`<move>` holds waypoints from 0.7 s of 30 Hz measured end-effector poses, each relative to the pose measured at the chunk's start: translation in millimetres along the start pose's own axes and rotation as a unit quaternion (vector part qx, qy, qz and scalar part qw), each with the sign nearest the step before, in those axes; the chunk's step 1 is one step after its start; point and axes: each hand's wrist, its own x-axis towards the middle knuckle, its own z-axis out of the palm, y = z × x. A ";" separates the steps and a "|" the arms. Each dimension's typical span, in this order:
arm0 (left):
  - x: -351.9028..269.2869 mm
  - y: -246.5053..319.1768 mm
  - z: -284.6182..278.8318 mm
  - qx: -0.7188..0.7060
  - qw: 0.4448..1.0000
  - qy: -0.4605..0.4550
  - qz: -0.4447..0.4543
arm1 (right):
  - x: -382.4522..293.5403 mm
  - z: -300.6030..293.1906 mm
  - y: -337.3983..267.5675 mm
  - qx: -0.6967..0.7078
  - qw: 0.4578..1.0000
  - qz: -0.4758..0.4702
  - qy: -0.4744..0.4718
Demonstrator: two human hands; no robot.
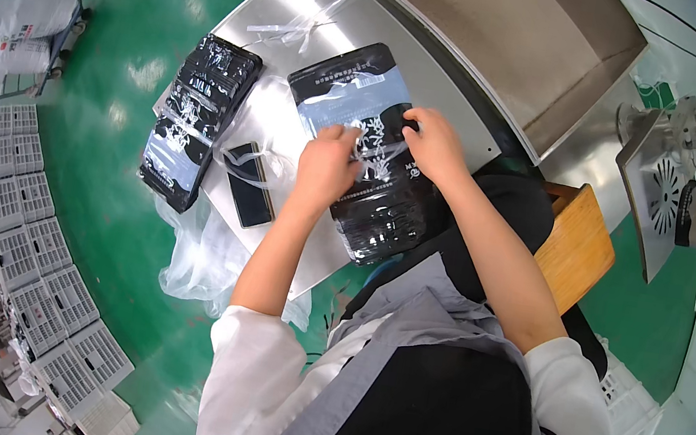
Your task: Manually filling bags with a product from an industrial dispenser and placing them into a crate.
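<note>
A stack of black and grey-blue printed plastic pouches (382, 212) lies before me on a steel table (313, 266). Against its right edge is my right hand (436, 148), thumb and fingers closed on the edge of the pouches. My left hand (326, 170) rests on the stack with curled fingers, beside a clear plastic strip (282, 164); whether it grips the strip is hidden. Farther left lies a second stack of the same pouches (194, 120). Between the stacks is a dark smartphone (250, 193).
Loose clear ties (299, 26) lie at the table's far side. A large metal bin (504, 31) borders it. At right stand a wooden stool (577, 242) and a machine with a slotted plate (662, 190). Grey crates (45, 253) line the left; clear plastic film (200, 256) hangs below the table edge.
</note>
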 end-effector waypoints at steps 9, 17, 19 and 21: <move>10.0 14.6 43.3 0.065 0.985 -0.161 0.020 | -8.0 0.5 26.0 -0.066 0.973 0.168 -0.140; 53.8 -13.6 10.4 -0.278 0.945 -0.005 -0.175 | -21.1 -24.3 -10.0 0.016 0.978 -0.192 0.080; 64.2 -13.0 3.1 -0.227 0.963 0.039 -0.140 | -26.5 -22.3 -16.3 -0.098 0.959 -0.263 0.024; 79.7 -15.7 -7.1 -0.202 0.972 0.015 -0.122 | -26.0 -6.8 -11.1 -0.162 0.940 -0.300 -0.016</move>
